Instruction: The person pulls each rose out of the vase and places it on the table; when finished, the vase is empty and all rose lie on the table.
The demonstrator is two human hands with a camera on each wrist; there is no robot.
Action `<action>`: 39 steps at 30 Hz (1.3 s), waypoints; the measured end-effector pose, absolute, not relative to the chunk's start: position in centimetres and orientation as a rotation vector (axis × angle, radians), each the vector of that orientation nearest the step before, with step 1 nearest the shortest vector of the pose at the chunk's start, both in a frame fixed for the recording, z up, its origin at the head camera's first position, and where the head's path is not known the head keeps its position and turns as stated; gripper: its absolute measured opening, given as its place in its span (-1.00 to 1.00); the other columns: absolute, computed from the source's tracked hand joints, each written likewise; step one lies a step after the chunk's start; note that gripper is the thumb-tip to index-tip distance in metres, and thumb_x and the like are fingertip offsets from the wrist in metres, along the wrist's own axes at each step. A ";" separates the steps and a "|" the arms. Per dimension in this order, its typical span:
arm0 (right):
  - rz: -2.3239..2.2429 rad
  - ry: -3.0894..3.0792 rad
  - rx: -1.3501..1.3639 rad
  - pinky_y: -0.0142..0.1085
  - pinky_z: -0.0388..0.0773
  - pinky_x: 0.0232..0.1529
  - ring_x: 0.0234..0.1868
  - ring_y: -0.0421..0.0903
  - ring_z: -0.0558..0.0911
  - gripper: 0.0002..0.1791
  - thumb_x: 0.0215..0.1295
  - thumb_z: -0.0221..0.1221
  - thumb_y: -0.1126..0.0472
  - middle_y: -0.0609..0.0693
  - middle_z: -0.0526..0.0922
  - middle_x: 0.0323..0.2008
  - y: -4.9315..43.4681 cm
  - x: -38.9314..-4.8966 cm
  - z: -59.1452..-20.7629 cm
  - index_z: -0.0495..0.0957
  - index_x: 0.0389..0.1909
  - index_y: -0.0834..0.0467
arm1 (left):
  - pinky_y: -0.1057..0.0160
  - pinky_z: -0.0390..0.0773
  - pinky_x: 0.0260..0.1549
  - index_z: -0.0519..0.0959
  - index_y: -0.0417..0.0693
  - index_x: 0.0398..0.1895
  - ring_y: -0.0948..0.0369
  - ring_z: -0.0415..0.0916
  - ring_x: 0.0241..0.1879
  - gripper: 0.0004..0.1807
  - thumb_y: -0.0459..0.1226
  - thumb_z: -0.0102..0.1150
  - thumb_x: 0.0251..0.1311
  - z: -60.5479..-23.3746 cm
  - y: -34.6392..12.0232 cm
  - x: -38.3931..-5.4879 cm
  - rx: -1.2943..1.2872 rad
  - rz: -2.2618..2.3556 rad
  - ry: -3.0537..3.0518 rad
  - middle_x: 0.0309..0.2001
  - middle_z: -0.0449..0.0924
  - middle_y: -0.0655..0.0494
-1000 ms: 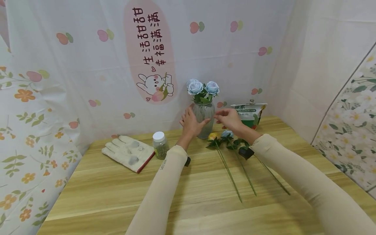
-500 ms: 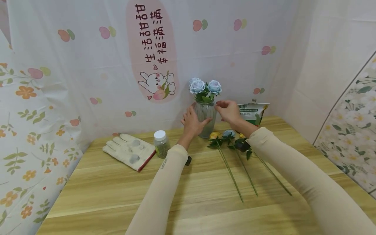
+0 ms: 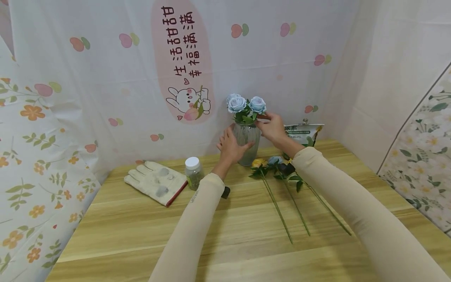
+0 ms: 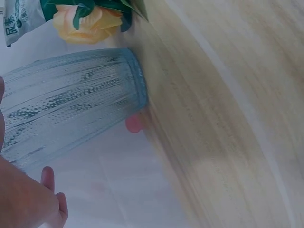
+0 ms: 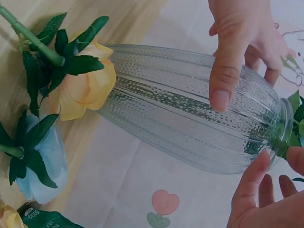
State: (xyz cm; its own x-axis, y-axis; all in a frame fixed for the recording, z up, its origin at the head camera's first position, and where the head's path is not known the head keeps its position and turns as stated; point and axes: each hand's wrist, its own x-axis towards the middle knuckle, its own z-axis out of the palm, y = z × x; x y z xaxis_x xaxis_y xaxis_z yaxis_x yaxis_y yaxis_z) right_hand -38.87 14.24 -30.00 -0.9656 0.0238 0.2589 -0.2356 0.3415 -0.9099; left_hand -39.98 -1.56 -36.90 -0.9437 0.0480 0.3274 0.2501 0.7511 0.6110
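Observation:
A clear ribbed glass vase [image 3: 248, 137] stands upright near the back wall, holding several pale blue roses [image 3: 237, 105] with green leaves. My left hand [image 3: 230, 147] grips its side, thumb across the front and fingers around the left. At the vase's neck, my right hand [image 3: 273, 127] has its thumb and fingers spread apart, close beside the rim and under the right-hand rose. The right wrist view shows those fingertips [image 5: 259, 166] at the neck by the leaves. In the left wrist view the glass vase [image 4: 76, 99] fills the left side, with only part of my left hand visible.
Cut roses, a yellow one [image 3: 258, 162] and a blue one [image 3: 275, 159] among them, lie right of centre with stems toward me. Behind my right arm stands a clipped white-green bag [image 3: 303, 133]. A lidded jar [image 3: 193, 174] and a work glove [image 3: 156, 182] are at left.
My right hand has risen along the vase's right side to its neck, up to the right-hand blue rose. My left hand stays on the vase.

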 end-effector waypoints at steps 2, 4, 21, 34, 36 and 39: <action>1.679 -2.372 0.197 -0.02 0.60 -0.07 0.20 0.13 0.53 -0.45 0.44 0.11 0.24 0.18 0.46 0.30 14.2 -39.0 -30.0 0.32 0.42 0.21 | -0.13 0.12 0.07 -0.07 0.09 0.53 -0.09 0.14 0.31 0.12 0.29 0.30 0.06 -36.7 -1.5 -39.9 -0.236 -1.015 -2.658 0.43 0.09 0.01; 1.684 -2.367 0.199 -0.06 0.61 -0.09 0.19 0.14 0.54 -0.47 0.44 0.10 0.26 0.19 0.46 0.30 14.2 -39.2 -30.0 0.34 0.40 0.22 | -0.13 0.11 0.07 -0.08 0.06 0.53 -0.10 0.12 0.31 0.12 0.27 0.31 0.07 -36.6 -1.4 -39.9 -0.248 -1.036 -2.655 0.43 0.08 -0.02; 1.740 -2.390 0.234 -0.24 0.59 -0.31 0.16 0.14 0.56 -0.55 0.42 0.12 0.28 0.24 0.53 0.23 13.8 -39.5 -29.6 0.45 0.29 0.30 | -0.07 0.13 -0.03 -0.03 0.05 0.51 -0.06 0.07 0.27 0.05 0.25 0.28 0.12 -35.6 -1.1 -39.8 -0.213 -1.176 -2.573 0.40 0.09 -0.03; 1.732 -2.370 0.299 -0.32 0.55 -0.40 0.13 0.13 0.58 -0.57 0.43 0.12 0.29 0.30 0.55 0.17 14.0 -39.6 -29.9 0.45 0.27 0.34 | -0.10 0.08 0.11 -0.03 -0.06 0.53 -0.06 0.04 0.33 0.07 0.16 0.33 0.13 -35.5 -1.0 -40.0 -0.271 -1.123 -2.550 0.43 0.18 -0.08; 1.722 -2.367 0.302 -0.37 0.52 -0.43 0.09 0.11 0.60 -0.59 0.42 0.12 0.29 0.30 0.57 0.15 14.1 -39.5 -29.9 0.47 0.24 0.34 | -0.11 0.08 0.10 -0.02 -0.05 0.52 -0.06 0.03 0.34 0.06 0.16 0.33 0.14 -35.4 -0.9 -40.0 -0.268 -1.123 -2.560 0.41 0.21 -0.09; 1.717 -2.359 0.310 -0.39 0.50 -0.45 0.04 0.08 0.61 -0.61 0.41 0.14 0.30 0.30 0.58 0.11 14.2 -39.5 -29.9 0.49 0.20 0.36 | -0.11 0.07 0.09 0.01 -0.03 0.50 -0.06 0.05 0.32 0.04 0.18 0.33 0.13 -35.3 -0.9 -39.9 -0.246 -1.126 -2.583 0.38 0.24 -0.09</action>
State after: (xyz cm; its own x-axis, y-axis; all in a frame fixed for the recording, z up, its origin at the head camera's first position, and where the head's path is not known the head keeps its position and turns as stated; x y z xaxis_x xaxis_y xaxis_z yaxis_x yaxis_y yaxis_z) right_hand -39.53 14.15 -29.90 -0.9566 -0.0477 0.2876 -0.2883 0.3003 -0.9092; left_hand -39.88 -0.92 -35.32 -0.9365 0.0325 0.3490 0.2779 0.6758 0.6827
